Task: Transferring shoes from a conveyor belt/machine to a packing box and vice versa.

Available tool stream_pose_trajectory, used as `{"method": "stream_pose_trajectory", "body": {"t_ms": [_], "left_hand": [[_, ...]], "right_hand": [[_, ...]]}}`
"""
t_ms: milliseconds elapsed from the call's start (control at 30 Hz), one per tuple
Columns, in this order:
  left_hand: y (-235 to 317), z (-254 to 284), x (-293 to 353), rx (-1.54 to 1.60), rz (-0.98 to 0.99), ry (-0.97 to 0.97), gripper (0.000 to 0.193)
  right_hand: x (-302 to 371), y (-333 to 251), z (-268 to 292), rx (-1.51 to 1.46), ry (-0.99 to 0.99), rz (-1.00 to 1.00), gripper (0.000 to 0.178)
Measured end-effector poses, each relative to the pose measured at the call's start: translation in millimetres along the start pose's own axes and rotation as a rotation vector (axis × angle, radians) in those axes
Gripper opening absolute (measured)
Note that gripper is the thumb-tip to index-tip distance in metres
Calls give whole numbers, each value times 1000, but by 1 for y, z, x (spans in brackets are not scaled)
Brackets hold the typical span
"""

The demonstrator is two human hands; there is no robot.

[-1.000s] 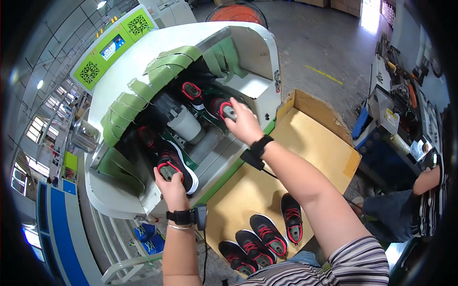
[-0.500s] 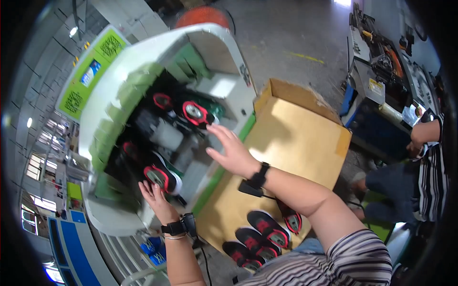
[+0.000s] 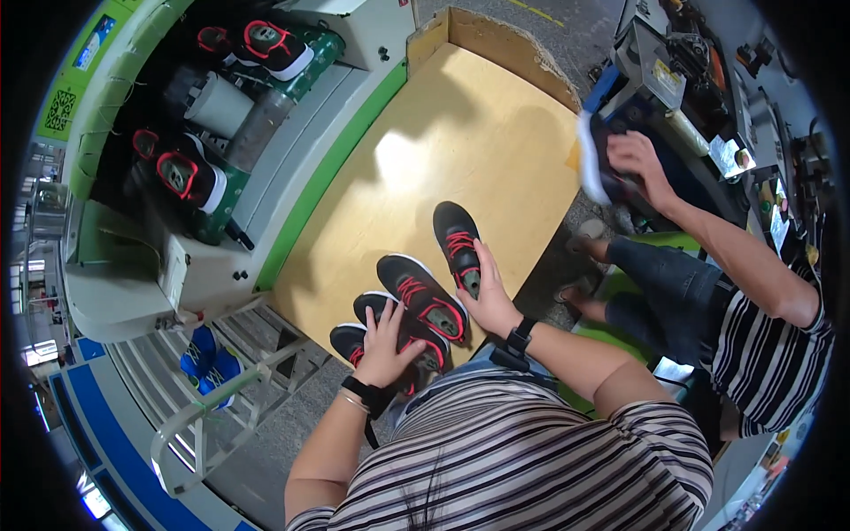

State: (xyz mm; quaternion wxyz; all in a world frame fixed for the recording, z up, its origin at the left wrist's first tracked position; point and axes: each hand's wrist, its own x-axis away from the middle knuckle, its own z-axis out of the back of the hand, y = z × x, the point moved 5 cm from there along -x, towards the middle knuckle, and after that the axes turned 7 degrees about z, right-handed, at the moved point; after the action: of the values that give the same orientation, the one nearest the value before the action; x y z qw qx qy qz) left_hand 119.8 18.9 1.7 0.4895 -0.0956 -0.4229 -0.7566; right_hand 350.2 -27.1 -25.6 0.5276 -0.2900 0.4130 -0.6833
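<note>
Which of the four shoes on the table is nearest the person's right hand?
The rightmost shoe: the right hand touches its heel end, while the other three shoes lie farther left.

No word, number or sign can be read here: the small blue screen on the green panel at the upper left shows only faint marks, and the yellowish label at the right (tiny, near a cluttered workbench) is illegible.
</note>
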Motion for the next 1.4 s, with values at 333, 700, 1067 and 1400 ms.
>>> {"method": "stream_pose_trajectory", "body": {"t_ms": [333, 700, 1067, 1400], "left_hand": [[5, 73, -76, 241, -18, 520, 79], [56, 143, -267, 523, 292, 400, 103], [160, 77, -263, 22, -354, -98, 109], [87, 102, -203, 908, -100, 138, 73]], "right_hand": [[18, -6, 14, -3, -142, -12, 80], [17, -3, 7, 0, -126, 13, 80], [12, -5, 18, 3, -158, -62, 78], [16, -4, 8, -5, -200, 11, 81]]}}
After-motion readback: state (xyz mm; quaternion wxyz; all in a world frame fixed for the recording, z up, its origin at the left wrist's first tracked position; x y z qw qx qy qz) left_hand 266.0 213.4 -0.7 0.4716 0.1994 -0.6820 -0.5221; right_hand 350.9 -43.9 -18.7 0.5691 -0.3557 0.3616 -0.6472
